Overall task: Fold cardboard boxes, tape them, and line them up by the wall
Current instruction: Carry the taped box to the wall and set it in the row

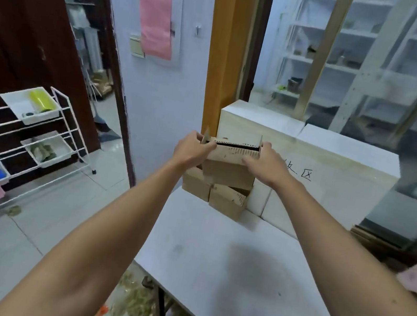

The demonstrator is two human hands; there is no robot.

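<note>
Head view, centre of frame: left hand (192,149) and right hand (264,164) grip the ends of a box (230,168), fingers (265,146) curled round it, on or just above two boxes (226,201) at the surface's (213,255) far edge by the low wall (326,155). Lower pair sits askew, so the top box could tip off. Its top slit gapes, so the flaps may spring open.

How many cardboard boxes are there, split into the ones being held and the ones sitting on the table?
Gripped by the left hand and right hand, the held box: 1
On the table, the lower left box and lower right box: 2
Total: 3 cardboard boxes
</note>
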